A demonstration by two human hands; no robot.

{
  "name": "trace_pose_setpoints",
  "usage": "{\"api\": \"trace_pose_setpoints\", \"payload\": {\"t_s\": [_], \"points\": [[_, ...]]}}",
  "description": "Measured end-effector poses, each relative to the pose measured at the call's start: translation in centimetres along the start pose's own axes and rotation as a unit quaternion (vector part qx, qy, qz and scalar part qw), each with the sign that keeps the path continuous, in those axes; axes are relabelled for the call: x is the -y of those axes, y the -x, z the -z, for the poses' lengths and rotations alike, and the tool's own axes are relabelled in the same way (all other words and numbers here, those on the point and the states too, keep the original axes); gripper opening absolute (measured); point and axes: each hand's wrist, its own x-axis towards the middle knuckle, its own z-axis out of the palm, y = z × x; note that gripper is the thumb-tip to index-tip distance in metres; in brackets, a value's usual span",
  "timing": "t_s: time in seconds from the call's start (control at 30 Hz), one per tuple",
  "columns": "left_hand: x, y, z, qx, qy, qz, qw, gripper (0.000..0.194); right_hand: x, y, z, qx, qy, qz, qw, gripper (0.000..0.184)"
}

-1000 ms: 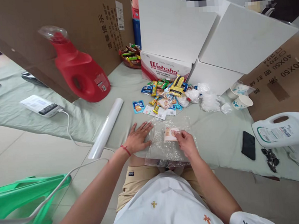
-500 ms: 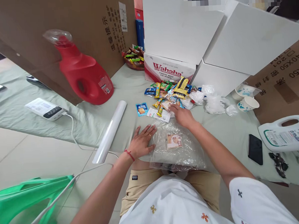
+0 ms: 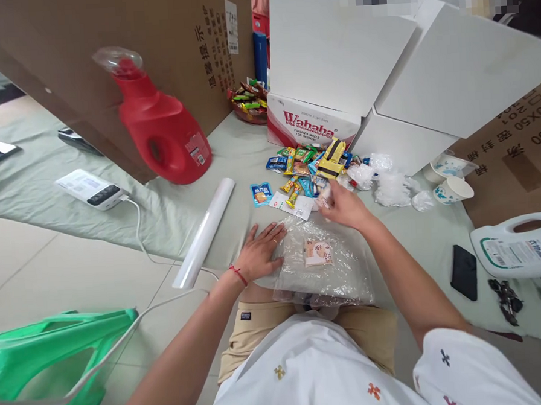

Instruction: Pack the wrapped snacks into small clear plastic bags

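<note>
My left hand [image 3: 260, 253] lies flat with fingers spread at the left edge of a clear plastic sheet [image 3: 297, 279] near the table's front edge. On the sheet rests a small beige snack packet [image 3: 318, 252] with printed characters. Beyond it, my right hand [image 3: 345, 206] pinches another pale snack packet [image 3: 324, 196], partly hidden by the fingers, at the near side of a pile of wrapped snacks [image 3: 303, 170]. A blue snack packet [image 3: 261, 194] and a white printed paper [image 3: 290, 205] lie left of that hand.
A white roll [image 3: 204, 233] lies left of my left hand, near a red jug [image 3: 162, 135] and a white device with a cable [image 3: 89, 189]. Crumpled clear plastic [image 3: 390, 188], paper cups [image 3: 452, 190], a phone [image 3: 463, 272], keys [image 3: 506, 301] and a white jug [image 3: 520, 247] are rightward. Boxes stand behind.
My right hand has let go of the first packet on the plastic sheet, reached forward to the pile and picked up a pale packet. My left hand stays flat on the sheet's edge.
</note>
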Motion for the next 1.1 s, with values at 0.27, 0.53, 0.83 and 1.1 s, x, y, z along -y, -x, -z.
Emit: {"api": "trace_pose_setpoints", "payload": {"t_s": [0.27, 0.53, 0.83, 1.1], "points": [[0.9, 1.1, 1.0, -0.069, 0.136, -0.007, 0.988, 0.072, 4.5, 9.2, -6.0, 0.060, -0.105, -0.172, 0.978, 0.086], [-3.7, 7.3, 0.8, -0.253, 0.099, -0.042, 0.961, 0.059, 0.8, 11.3, -5.7, 0.051, -0.095, -0.020, 0.994, 0.071], [-8.1, 9.5, -8.2, -0.283, -0.090, -0.151, 0.943, 0.047, -1.8, 11.9, -7.8, 0.026, -0.125, 0.043, 0.991, 0.087], [-6.4, 7.9, -7.0, -0.344, -0.007, -0.146, 0.927, 0.023, -6.4, 22.4, -13.1, -0.099, -0.083, 0.158, 0.979, 0.055]]}}
